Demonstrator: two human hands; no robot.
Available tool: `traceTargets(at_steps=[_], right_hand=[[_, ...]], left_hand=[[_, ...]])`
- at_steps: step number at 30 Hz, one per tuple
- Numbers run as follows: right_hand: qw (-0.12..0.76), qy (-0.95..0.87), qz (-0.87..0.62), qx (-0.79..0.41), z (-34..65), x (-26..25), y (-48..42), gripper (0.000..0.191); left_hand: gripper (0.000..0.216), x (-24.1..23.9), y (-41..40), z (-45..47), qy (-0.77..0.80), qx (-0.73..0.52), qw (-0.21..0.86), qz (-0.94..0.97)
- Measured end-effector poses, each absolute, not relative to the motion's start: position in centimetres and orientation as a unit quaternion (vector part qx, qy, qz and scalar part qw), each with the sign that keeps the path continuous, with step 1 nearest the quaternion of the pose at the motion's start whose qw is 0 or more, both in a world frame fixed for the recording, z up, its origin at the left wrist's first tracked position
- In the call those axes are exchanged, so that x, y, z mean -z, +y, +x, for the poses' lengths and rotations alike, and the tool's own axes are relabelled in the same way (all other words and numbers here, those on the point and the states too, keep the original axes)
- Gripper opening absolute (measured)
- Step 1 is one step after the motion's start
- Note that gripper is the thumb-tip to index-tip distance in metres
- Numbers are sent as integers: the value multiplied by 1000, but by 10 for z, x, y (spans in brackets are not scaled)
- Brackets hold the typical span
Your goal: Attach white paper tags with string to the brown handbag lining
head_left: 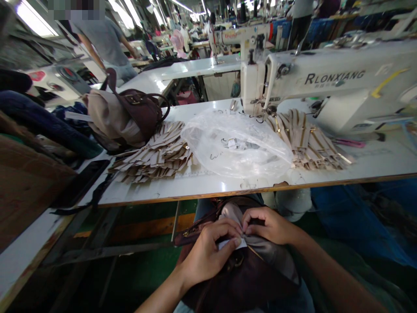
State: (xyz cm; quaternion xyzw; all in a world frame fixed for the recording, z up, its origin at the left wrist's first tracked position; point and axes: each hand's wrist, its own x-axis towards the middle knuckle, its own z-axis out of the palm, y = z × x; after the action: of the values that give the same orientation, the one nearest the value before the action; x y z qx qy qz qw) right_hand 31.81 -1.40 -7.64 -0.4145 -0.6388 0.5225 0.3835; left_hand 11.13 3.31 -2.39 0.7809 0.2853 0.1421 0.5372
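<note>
A dark brown bag lies in my lap below the table edge, its beige lining pulled out at the top beside a gold zipper. My left hand is closed in a pinch on a small white label at the bag's opening. My right hand is closed too, its fingertips pinching the lining right next to my left thumb. The two hands touch each other over the opening.
The white sewing table carries a sewing machine, a clear plastic bag, two fanned heaps of beige straps and another brown bag. A person stands at the far left.
</note>
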Motion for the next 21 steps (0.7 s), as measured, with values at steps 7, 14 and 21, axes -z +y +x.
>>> traceTargets(at_steps=[7, 14, 21], right_hand=[[398, -647, -473, -447, 316, 48, -38, 8], [369, -728, -512, -267, 296, 52, -53, 13], [617, -522, -515, -287, 267, 44, -83, 15]], left_hand=[[14, 24, 31, 111, 287, -137, 519, 793], [15, 18, 24, 114, 292, -145, 488, 810], [14, 19, 20, 116, 327, -177, 502, 781]])
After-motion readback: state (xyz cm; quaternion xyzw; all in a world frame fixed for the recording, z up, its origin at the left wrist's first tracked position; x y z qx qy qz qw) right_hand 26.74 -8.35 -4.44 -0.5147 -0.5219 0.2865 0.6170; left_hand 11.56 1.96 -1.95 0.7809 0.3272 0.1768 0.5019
